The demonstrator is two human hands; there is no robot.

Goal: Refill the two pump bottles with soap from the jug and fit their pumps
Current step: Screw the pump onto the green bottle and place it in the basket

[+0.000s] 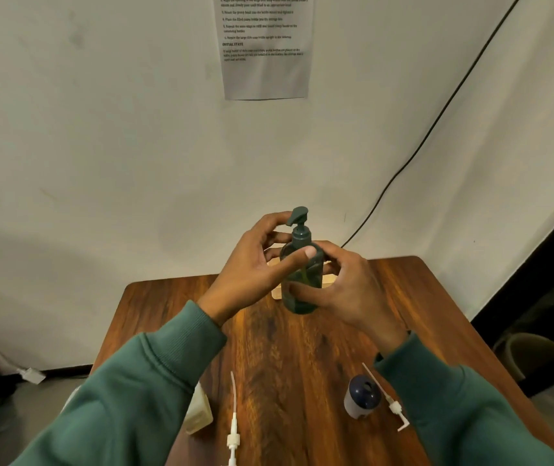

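Observation:
A dark green pump bottle is held upright above the middle of the wooden table, with its green pump head seated on the neck. My right hand grips the bottle's body. My left hand is around the shoulder and collar below the pump, thumb across the front. A second bottle with a dark blue top lies near the front right, open-mouthed. Two white pumps with long tubes lie loose: one at the front middle, another beside the blue-topped bottle.
A pale wooden tray sits on the table behind the held bottle. A cream-coloured jug is partly hidden under my left sleeve at the front left. A printed sheet and a black cable hang on the wall behind.

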